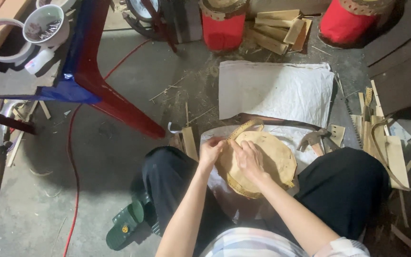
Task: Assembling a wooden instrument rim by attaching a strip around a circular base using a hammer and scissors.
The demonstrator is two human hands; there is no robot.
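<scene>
A round tan wooden disc [272, 159] with a thin strip band around its rim lies on a white sack between my knees. My left hand [211, 150] pinches the band at the disc's left edge. My right hand [247, 157] rests flat on top of the disc, fingers pressing near the same edge. A loose end of the strip [248, 126] arcs up behind the disc.
A hammer [314, 139] lies just right of the disc. Wood offcuts and a saw [353, 121] sit at the right. Two red drums [223, 26] stand behind a second white sack [277, 90]. A red table leg [120, 102] and red cable [74, 166] lie left.
</scene>
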